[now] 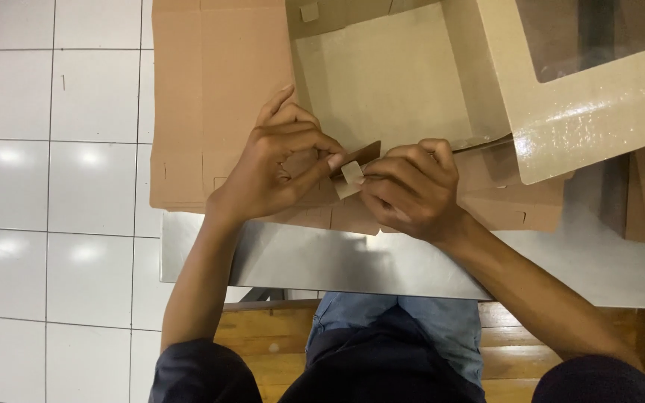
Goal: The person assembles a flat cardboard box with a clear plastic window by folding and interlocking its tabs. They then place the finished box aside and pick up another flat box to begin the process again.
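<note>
Pinching a small tab (351, 173) at the box's (382, 89) near wall, both hands: left hand (274, 168) and right hand (408, 190) fingers clenched on it, over the bench (337, 261). Forcing it may tear it.

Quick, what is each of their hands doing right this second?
Left hand: closed, pinching the near wall of the cardboard box by its small tab.
Right hand: closed, fingers curled on the same tab and wall edge.

Steel table (382, 261) with a stack of flat brown cardboard blanks (210, 97) at its left end. White tiled floor (54, 186) to the left. Wooden bench (278, 332) below the table edge.
</note>
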